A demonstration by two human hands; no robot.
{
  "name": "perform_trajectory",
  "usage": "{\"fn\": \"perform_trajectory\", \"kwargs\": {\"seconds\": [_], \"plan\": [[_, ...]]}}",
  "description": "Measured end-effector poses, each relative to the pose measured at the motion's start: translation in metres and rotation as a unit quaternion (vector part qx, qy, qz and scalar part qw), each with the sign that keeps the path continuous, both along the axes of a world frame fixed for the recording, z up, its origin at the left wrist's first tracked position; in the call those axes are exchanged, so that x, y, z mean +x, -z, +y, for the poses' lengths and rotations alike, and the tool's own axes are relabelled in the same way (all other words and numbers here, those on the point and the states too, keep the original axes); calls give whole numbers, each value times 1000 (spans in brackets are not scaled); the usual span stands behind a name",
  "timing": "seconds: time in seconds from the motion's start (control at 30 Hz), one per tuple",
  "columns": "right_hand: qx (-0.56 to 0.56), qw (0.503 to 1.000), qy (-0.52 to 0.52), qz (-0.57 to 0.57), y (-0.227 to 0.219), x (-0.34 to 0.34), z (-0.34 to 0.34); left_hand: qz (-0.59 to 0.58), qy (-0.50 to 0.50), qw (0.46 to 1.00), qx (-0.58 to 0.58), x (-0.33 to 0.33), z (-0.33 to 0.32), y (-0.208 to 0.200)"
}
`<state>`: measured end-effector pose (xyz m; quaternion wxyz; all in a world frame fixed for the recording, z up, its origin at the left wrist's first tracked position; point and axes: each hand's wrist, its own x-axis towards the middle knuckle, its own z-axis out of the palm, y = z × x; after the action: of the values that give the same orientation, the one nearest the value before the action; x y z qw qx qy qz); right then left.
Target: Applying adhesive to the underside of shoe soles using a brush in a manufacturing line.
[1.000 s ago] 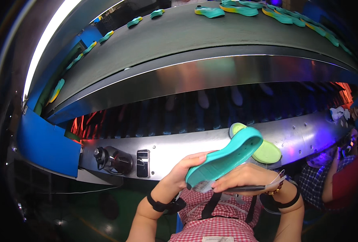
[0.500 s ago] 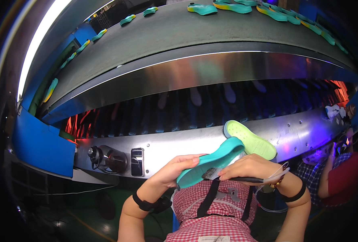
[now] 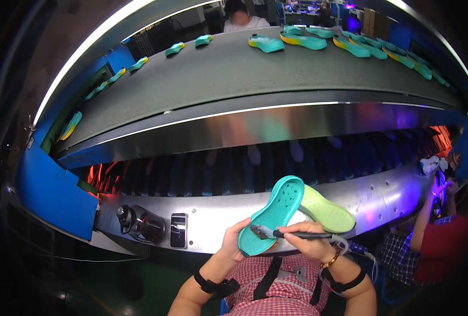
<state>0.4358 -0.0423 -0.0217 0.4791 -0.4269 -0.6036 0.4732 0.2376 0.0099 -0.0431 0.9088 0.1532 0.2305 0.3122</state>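
A teal shoe sole is held up in my left hand, whose fingers are closed on its lower left edge. Its hollow inner side, with small holes near the top end, faces me. My right hand is closed around the black handle of a brush. The brush's dark bristles touch the inside of the sole near its lower end. Behind the teal sole, a pale green insole lies on the metal ledge, partly covered by it.
A dark bottle and a phone rest on the metal ledge at left. Beyond, several teal and yellow soles lie on the conveyor belt. A co-worker in red sits at right; another person is across the belt.
The teal sole has turned so its inside faces me and stands more upright. My right hand has drawn back, and the brush now shows against the sole's lower inside. The view has tilted up.
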Motion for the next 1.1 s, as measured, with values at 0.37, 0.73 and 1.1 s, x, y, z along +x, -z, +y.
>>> {"fn": "perform_trajectory", "kwargs": {"seconds": [0.37, 0.73, 1.1], "plan": [[188, 954, 176, -155, 22, -11, 17, -8, -78, 997, 27, 8, 0, 15], [237, 931, 196, -195, 47, -23, 42, 117, -81, 990, 8, -2, 3, 8], [439, 859, 218, -149, 16, 10, 0, -26, -161, 927, 337, -78, 42, -148]]}}
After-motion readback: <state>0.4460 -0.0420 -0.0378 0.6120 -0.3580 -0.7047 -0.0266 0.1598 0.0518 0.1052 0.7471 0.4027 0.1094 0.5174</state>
